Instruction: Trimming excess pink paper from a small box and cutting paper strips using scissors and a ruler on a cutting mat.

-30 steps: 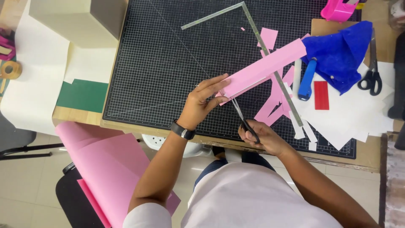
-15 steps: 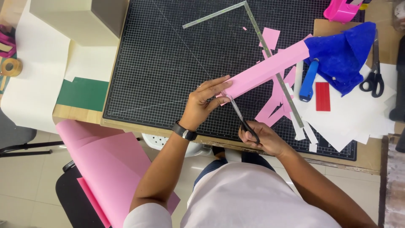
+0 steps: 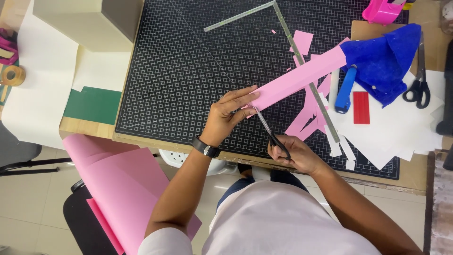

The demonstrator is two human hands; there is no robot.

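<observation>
Both closed — left hand (image 3: 226, 115) pinches pink strip (image 3: 302, 78); right hand (image 3: 292, 153) grips scissors (image 3: 266, 128).

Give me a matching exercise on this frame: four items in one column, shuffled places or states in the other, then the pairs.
Items:
1. pink paper strip
2. scissors
3. spare scissors
4. metal square ruler

Places or states:
A. lying on white sheets at the right edge
B. pinched at its near end by the left hand
C. lying on the black cutting mat, partly under the strip
D. held in the right hand, blades at the strip's end

Pairs: 1-B, 2-D, 3-A, 4-C
</observation>
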